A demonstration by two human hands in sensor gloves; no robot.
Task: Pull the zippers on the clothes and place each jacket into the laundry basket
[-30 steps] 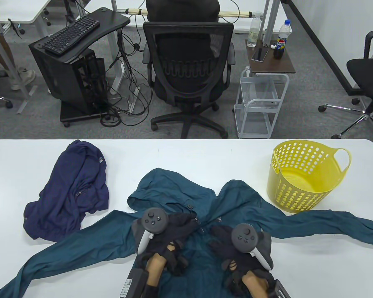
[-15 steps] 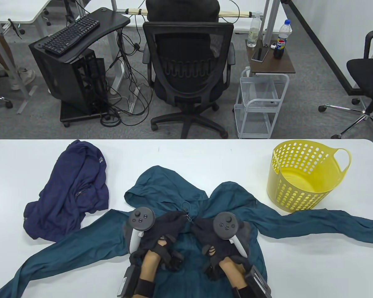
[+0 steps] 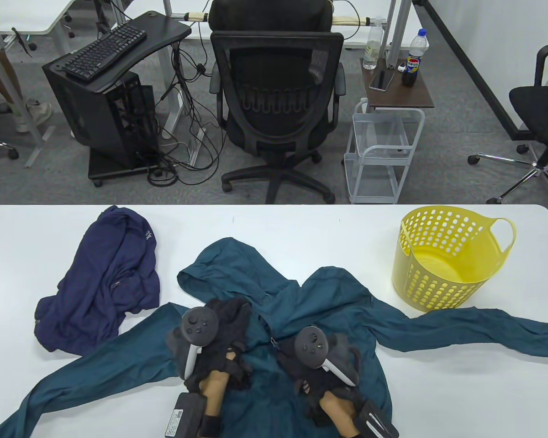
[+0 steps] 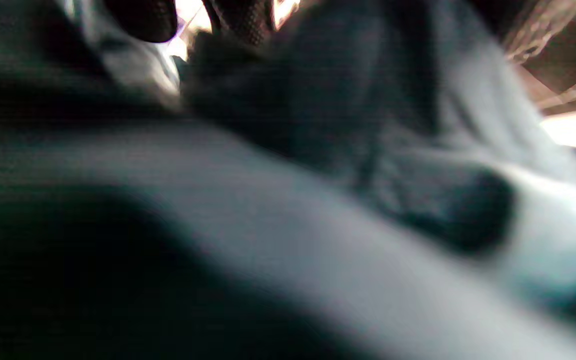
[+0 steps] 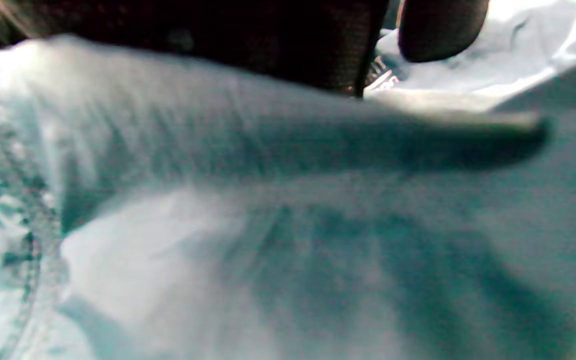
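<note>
Teal jacket (image 3: 329, 301) under both hands, grips unclear; navy jacket (image 3: 109, 278) left, yellow basket (image 3: 443, 273) right.

Both wrist views blur; teal jacket (image 3: 329, 310) hem cut off below.

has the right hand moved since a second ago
Yes. In the table view the right hand has slid left across the teal jacket, farther from the yellow basket, which stayed put.
</note>
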